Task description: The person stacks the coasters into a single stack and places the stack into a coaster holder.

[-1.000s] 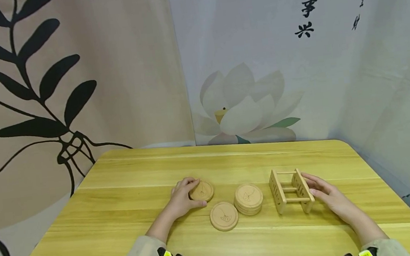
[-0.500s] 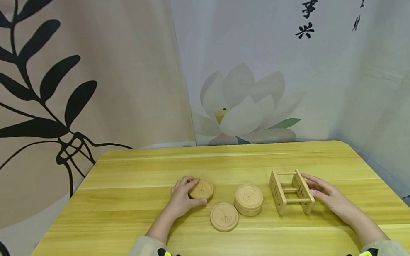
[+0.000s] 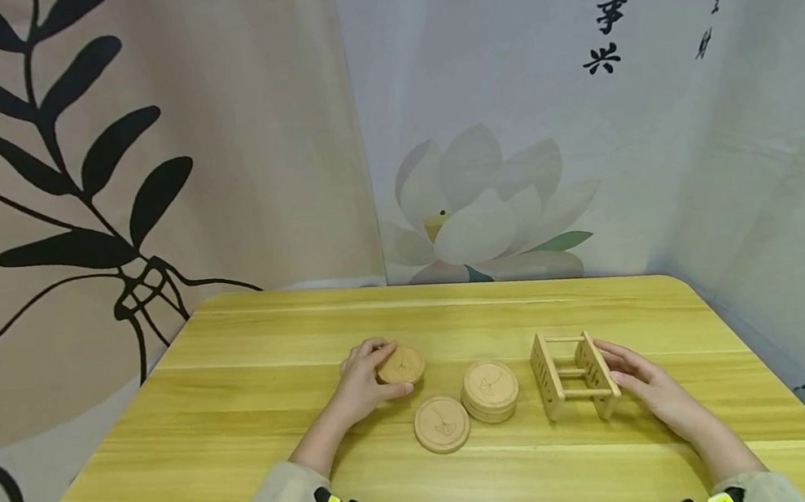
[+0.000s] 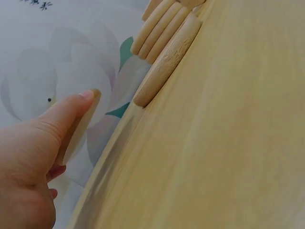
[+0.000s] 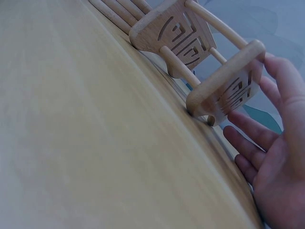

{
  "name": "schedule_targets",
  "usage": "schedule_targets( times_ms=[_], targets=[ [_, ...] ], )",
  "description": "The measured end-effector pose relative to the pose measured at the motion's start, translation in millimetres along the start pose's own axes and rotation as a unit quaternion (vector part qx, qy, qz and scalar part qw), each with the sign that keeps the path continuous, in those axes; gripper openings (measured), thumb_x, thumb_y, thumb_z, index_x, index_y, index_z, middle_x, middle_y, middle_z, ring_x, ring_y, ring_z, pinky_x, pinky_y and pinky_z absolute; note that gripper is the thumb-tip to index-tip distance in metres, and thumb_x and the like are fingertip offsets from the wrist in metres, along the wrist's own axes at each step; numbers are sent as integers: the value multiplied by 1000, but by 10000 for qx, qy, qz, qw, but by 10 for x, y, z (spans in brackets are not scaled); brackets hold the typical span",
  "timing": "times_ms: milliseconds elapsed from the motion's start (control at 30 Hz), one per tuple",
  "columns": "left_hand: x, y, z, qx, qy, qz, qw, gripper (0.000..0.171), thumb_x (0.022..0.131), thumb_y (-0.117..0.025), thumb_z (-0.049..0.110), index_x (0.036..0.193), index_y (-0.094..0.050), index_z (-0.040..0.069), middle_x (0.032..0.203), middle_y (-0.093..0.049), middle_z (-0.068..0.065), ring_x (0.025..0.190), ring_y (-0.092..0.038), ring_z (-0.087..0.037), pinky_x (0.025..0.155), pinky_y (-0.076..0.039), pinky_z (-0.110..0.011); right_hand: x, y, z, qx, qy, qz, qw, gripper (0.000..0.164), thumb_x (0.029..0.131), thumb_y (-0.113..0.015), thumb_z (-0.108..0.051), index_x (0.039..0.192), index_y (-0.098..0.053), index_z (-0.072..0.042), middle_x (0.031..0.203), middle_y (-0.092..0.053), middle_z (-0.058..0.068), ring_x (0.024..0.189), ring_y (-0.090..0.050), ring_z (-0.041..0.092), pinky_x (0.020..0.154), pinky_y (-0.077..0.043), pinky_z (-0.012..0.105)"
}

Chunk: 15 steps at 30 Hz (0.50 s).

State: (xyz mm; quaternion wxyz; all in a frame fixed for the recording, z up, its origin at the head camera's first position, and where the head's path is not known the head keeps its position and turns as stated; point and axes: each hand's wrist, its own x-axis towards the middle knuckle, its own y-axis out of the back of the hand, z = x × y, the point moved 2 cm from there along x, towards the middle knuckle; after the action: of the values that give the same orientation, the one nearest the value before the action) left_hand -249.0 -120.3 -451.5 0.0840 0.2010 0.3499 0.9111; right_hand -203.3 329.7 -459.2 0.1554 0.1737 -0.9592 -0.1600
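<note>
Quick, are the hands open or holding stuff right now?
Left hand: closed, holding a round wooden coaster.
Right hand: open, touching the side of the wooden rack.

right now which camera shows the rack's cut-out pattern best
The right wrist view: its close-up makes the pattern on the side panels large and clear. The head view shows it small; the left wrist, not at all.
</note>
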Motion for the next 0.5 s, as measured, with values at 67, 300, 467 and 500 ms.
schedule_targets(
  times_ms=[67,300,467,500],
  targets=[
    [13,-11,40,-6,-42,-14,10000,77,73,-85,29,137,-51,1,134,-48,-13,126,-37,-36,102,-19,-56,0,5,-1,12,6,-8,10000,48,103,-39,-6,150,-27,-2,132,-49,-15,116,-49,-2,89,-39,14],
    [38,-61,192,-120,-246,1,9996,77,72,-86,26,136,-53,0,132,-49,-12,125,-38,-36,102,-19,-56,-9,20,16,-26,-42,0,10000,49,103,-39,-6,150,-26,-3,132,-48,-14,116,-49,-2,89,-39,14],
    [56,-100,286,-256,-378,-26,9990,76,72,-86,26,136,-53,1,133,-48,-11,125,-38,-34,101,-19,-56,-6,24,25,-14,-63,7,10000,49,103,-39,-6,151,-26,-3,132,-48,-14,116,-49,-2,89,-39,14],
    [58,-109,307,-262,-398,-43,9989,76,72,-86,26,136,-53,1,133,-48,-11,125,-38,-34,101,-20,-56,-5,24,26,-16,-67,4,10000,49,103,-39,-6,151,-26,-3,132,-48,-14,116,-48,-2,89,-38,14]
  ],
)
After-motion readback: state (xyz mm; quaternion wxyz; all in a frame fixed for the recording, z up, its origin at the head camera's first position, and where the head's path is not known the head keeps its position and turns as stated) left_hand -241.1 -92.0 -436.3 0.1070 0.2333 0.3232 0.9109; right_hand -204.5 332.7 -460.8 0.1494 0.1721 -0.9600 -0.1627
